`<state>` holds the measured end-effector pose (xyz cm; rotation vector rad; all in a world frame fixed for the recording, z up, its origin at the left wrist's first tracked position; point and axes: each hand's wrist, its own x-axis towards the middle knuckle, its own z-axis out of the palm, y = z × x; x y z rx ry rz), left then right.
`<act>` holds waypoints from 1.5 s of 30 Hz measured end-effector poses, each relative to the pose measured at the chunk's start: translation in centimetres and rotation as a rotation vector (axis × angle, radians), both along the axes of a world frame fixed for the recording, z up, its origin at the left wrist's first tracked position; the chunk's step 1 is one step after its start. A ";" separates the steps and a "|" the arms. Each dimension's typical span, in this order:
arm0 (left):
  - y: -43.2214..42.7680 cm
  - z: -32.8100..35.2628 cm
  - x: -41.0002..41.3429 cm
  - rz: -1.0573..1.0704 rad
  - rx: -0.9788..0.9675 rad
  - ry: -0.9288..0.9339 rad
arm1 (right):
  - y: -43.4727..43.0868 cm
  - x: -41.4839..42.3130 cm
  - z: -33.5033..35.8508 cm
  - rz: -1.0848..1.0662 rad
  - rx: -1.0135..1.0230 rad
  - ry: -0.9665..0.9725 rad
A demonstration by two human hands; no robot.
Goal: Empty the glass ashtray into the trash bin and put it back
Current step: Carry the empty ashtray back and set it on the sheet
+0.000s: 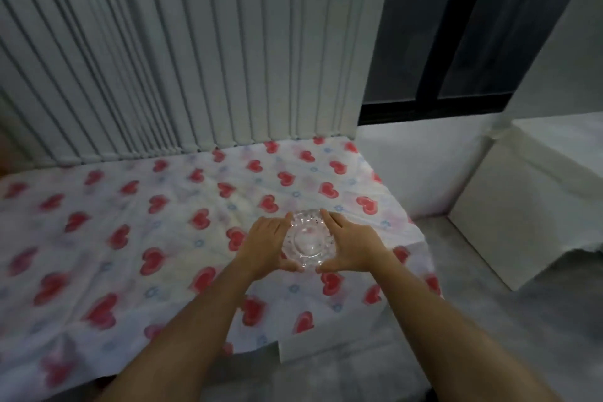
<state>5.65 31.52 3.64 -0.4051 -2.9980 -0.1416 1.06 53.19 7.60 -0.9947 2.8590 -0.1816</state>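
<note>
A clear cut-glass ashtray sits near the right part of a table covered with a white cloth printed with red hearts. My left hand cups its left side and my right hand cups its right side, fingers and thumbs wrapped around the rim. The bowl of the ashtray looks clear, with only a few tiny dark specks. I cannot tell whether it rests on the cloth or is lifted slightly. No trash bin is in view.
White vertical blinds hang right behind the table. A dark window is at the upper right. A white box-like block stands on the grey floor to the right of the table's edge.
</note>
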 end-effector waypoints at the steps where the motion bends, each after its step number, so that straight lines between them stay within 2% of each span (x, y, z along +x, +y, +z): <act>1: -1.0 0.0 0.5 0.024 0.018 -0.011 | -1.2 -0.1 0.0 0.021 0.017 -0.001; 10: -11.3 -2.9 2.9 0.305 0.195 -0.078 | -13.6 -1.7 -1.6 0.184 0.150 -0.015; 16: -19.1 -4.1 2.6 0.357 0.224 -0.148 | -21.9 -2.7 -3.9 0.217 0.116 -0.083; 24: -28.6 -5.4 -3.0 0.332 0.224 -0.209 | -31.6 -7.7 -6.4 0.161 0.129 -0.145; 33: -31.4 -8.8 -7.3 0.247 0.164 -0.294 | -34.2 -11.4 -9.7 0.076 0.177 -0.245; 37: -31.2 -9.2 -7.5 0.261 0.198 -0.342 | -34.2 -11.7 -10.4 0.055 0.153 -0.286; 45: -30.7 -7.1 -7.6 0.281 0.036 -0.483 | -34.9 -11.6 -9.6 0.021 0.148 -0.451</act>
